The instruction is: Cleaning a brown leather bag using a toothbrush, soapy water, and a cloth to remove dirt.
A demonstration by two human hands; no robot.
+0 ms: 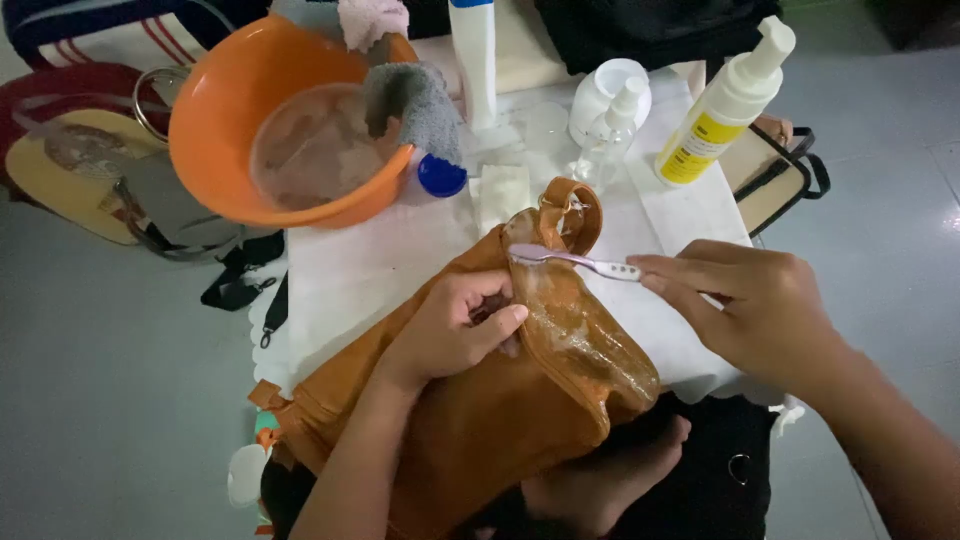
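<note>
A brown leather bag (500,410) lies across my lap and the white cloth-covered table (360,260). My left hand (455,325) grips the bag near its opening and holds it up. My right hand (745,305) holds a pale purple toothbrush (575,260) by the handle. Its bristled head rests on the wet, shiny top edge of the bag, just below the bag's loop handle (580,210).
An orange basin (240,110) of cloudy water with a grey rag (415,100) over its rim stands at the back left. A white pump bottle with a yellow label (725,100), a small clear spray bottle (605,140), a blue cap (441,175) and other bags surround the table.
</note>
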